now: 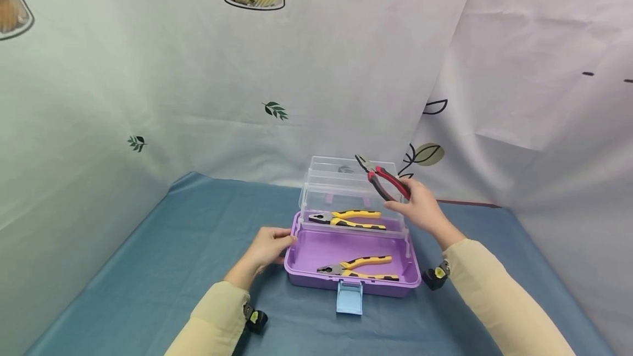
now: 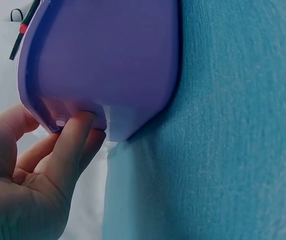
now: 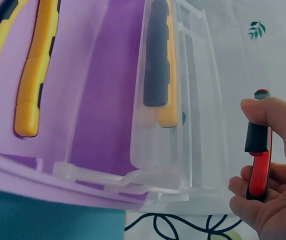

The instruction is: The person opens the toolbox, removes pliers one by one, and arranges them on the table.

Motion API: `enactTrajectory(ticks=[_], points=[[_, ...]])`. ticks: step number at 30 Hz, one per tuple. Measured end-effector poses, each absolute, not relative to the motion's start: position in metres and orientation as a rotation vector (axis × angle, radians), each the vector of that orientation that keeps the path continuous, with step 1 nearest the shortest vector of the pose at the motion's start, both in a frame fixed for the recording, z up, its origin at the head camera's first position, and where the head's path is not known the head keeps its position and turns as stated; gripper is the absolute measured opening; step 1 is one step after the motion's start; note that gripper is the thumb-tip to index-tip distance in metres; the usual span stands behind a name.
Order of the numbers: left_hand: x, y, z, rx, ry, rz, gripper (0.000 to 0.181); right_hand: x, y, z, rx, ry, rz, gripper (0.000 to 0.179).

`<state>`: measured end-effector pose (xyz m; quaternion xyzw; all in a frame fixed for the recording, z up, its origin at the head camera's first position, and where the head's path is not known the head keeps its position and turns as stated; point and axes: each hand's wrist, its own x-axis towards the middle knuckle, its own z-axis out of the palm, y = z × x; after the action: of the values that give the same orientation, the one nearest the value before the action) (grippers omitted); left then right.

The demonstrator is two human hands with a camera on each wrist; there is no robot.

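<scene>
A purple toolbox [image 1: 326,243] stands open, its raised clear tray [image 1: 321,198] toward the back. At its left side my left hand [image 1: 267,245] grips the rim, thumb on top and fingers against the outer wall [image 2: 108,55]. Above the tray's right part, my right hand [image 1: 422,207] holds red-and-black pliers [image 1: 393,182] by the handles, their spread handles in the grip and jaws pointing up and left. One pair of yellow-and-black pliers [image 1: 357,214] lies in the clear tray. Another yellow-and-black pair [image 1: 367,262] lies on the box floor near the front.
A light-blue latch [image 1: 349,299] hangs from the toolbox's front edge. Blue cloth [image 1: 222,207] covers the table, and pale printed fabric [image 1: 207,70] hangs behind and at both sides. Small dark cameras sit at the left wrist [image 1: 256,320] and right wrist [image 1: 436,276].
</scene>
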<state>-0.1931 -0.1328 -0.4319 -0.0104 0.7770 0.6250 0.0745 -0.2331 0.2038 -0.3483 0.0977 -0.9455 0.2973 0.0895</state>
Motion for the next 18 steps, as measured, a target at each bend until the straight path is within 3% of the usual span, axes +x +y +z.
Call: enactTrajectory(ticks=[18], points=[[-0.193, -0.132, -0.432, -0.064, 2.379, 1.833, 0.033, -0.219, 0.216, -0.361, 0.184, -2.766, 0.961, 0.069]])
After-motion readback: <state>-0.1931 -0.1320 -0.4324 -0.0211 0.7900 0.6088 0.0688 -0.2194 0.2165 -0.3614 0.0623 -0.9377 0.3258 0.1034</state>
